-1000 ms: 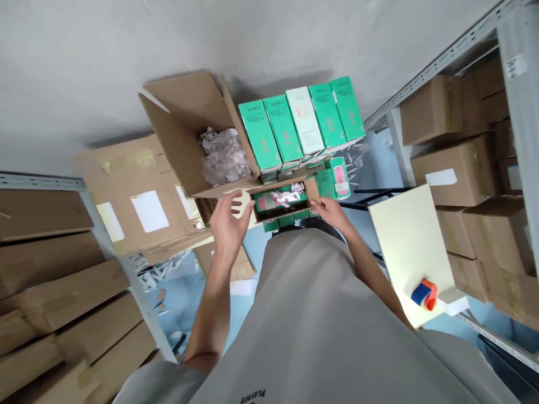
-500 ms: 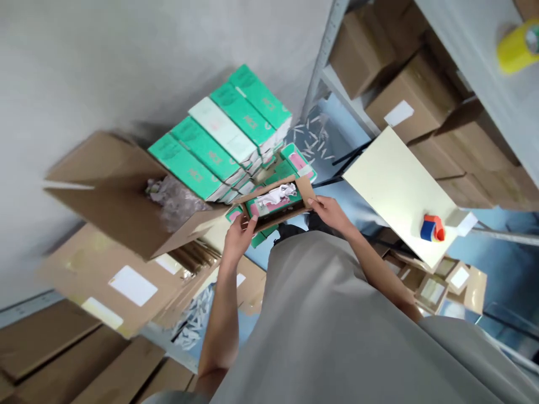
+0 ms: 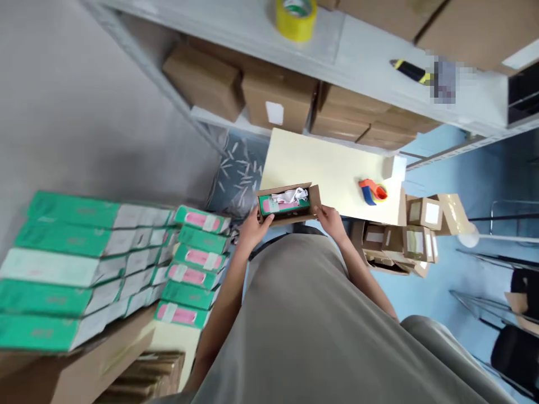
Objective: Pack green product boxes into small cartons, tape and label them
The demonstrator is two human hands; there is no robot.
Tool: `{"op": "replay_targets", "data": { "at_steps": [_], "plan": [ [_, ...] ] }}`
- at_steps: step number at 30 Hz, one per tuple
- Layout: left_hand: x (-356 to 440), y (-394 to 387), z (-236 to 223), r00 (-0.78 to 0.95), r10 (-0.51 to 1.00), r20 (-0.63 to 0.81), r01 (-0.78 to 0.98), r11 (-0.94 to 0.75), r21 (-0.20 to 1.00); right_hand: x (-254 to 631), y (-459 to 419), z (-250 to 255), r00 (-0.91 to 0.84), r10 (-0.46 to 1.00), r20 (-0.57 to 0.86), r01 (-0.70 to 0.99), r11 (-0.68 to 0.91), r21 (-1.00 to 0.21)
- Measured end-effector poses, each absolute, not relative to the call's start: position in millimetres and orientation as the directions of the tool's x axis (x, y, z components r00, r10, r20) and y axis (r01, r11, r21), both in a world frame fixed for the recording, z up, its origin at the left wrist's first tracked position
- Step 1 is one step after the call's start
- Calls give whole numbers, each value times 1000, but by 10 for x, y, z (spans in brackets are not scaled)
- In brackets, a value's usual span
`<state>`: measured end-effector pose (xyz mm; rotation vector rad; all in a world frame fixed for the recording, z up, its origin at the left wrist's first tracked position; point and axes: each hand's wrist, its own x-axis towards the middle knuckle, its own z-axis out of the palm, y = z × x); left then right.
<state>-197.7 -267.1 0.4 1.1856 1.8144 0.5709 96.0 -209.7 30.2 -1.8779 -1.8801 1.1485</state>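
An open-topped cardboard box (image 3: pixel 290 221) is held level in front of my body, at the near edge of a pale yellow table (image 3: pixel 320 163). Inside it lies a green box with a pink panel (image 3: pixel 273 205), with crumpled white paper (image 3: pixel 297 195) on top. My left hand (image 3: pixel 253 227) grips the box's left end, thumb over the near rim. At the right end, my right hand (image 3: pixel 330 220) pinches the raised end flap (image 3: pixel 314 198). An orange and blue tape dispenser (image 3: pixel 373 192) rests on the table's right part.
Stacked green boxes (image 3: pixel 63 264) stand on the left. A grey shelf (image 3: pixel 236 28) ahead carries yellow tape (image 3: pixel 296 19), a black-and-yellow tool (image 3: pixel 410 71) and cartons (image 3: pixel 280 101). Small cardboard boxes (image 3: pixel 415 241) are piled right of the table. Paper strips in a bag (image 3: pixel 240 174) lie beyond its left end.
My view and body have turned right, from the green stacks toward the yellow table. The cardboard box has come along in both hands and is now at the table's edge.
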Motion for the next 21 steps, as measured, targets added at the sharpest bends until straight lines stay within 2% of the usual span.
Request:
{"op": "replay_targets", "data": {
  "at_steps": [5, 10, 12, 14, 17, 21],
  "plan": [
    [-1142, -1556, -225, 10, 904, -428, 514, 362, 777, 1755, -1516, 160, 51, 943, -329, 703, -268, -659],
    [-615, -941, -422, 82, 870, -486, 497, 387, 777, 2210, -1063, 93, 66, 910, -410, 791, -298, -535],
    [-514, -883, -477, 61, 865, -499, 516, 401, 757, 2257, -971, 93, 74, 919, -387, 848, -263, -461],
    [-460, -900, -506, 47, 869, -492, 553, 387, 737, 2238, -919, 107, 81, 961, -264, 886, -191, -423],
    [-439, -975, -510, 35, 884, -467, 596, 356, 720, 2124, -849, 121, -13, 991, -134, 887, -50, -458],
    [-451, -1032, -508, 5, 888, -460, 601, 365, 711, 1933, -689, 39, -176, 947, -270, 908, 50, -417]
  ]
}}
